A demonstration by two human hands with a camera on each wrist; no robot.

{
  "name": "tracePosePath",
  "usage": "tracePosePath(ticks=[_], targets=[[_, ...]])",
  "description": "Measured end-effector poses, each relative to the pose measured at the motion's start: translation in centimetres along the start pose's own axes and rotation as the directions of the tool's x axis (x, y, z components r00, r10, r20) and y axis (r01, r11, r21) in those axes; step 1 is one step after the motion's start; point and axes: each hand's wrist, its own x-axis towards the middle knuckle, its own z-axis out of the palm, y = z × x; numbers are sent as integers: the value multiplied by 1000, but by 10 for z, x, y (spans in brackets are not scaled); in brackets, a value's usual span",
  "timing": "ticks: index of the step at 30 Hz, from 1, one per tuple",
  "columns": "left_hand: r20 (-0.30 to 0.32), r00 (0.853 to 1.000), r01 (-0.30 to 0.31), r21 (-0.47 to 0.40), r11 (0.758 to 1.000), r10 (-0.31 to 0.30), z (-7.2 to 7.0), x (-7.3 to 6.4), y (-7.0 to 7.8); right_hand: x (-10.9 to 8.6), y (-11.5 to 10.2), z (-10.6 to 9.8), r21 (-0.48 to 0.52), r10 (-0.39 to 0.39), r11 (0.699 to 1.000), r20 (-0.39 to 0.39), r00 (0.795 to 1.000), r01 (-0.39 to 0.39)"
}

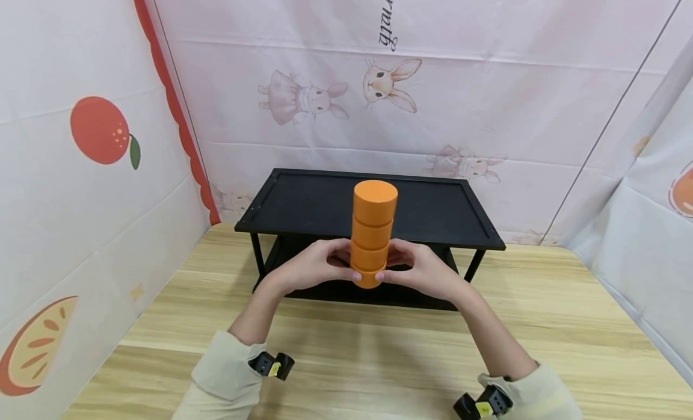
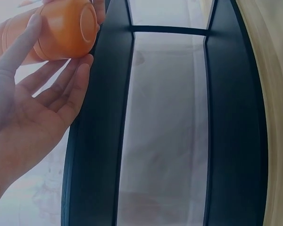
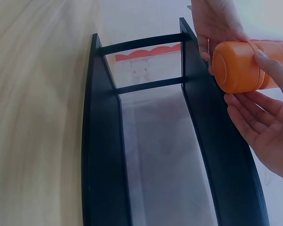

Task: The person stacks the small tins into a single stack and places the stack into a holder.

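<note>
Between both hands is an orange cylinder (image 1: pixel 372 233) with grooves ringing its side, upright and held up before the black two-tier rack (image 1: pixel 325 206). My left hand (image 1: pixel 314 265) pinches its lower part from the left, thumb in front and fingers behind. On the opposite side my right hand (image 1: pixel 428 269) grips it the same way. The wrist views show the round base of the cylinder (image 2: pixel 68 28) uncovered, with a shallow ring on it. In the right wrist view, fingertips of the right hand (image 3: pixel 264 117) touch the side of the cylinder (image 3: pixel 240 66) near that base.
The rack stands at the back of a light wood table (image 1: pixel 335 348), close to a pink printed cloth (image 1: pixel 325 131). A white cloth with fruit prints (image 1: pixel 81 227) hangs on the left, another (image 1: pixel 649 257) on the right.
</note>
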Motion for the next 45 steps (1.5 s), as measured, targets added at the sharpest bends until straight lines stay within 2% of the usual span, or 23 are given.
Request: tracePosePath(ticks=[11,26,31,45], targets=[[5,1000,-9,-7,1000,9,-6,1,4,5,-3,-4,-4,-22,1000,6,1000,22],[11,1000,-28,37,999,28,-12,5,8,12,-5,-10,-15,-35,999,5,999,36],[15,1000,-16,34,999,15,-14,8,8,13,-5,-12,-21,-43,999,10,999,43],[33,999,-37,49,998,35,-22,19,10,19,-5,-20,-13,-42,999,1,999,42]])
